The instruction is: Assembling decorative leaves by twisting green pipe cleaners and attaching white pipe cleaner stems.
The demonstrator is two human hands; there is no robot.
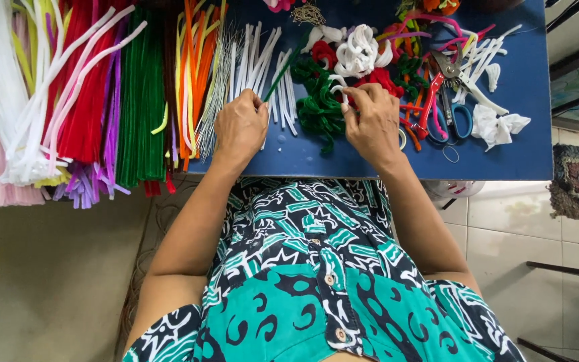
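Note:
My left hand (241,124) pinches the lower end of a dark green pipe cleaner (287,67) that rises at a slant over the blue table (517,151). My right hand (372,121) grips a short white pipe cleaner piece (338,86) with its fingertips, right beside a heap of curled green pipe cleaners (319,107). Both hands rest near the table's front edge, above my patterned teal lap.
Long pipe cleaners lie in colour bundles at left: white (5,80), red (88,87), green (142,100), orange and yellow (192,74). Short white pieces (257,50), a white looped flower (358,50), scissors and pliers (447,94) and crumpled white scraps (497,124) crowd the right.

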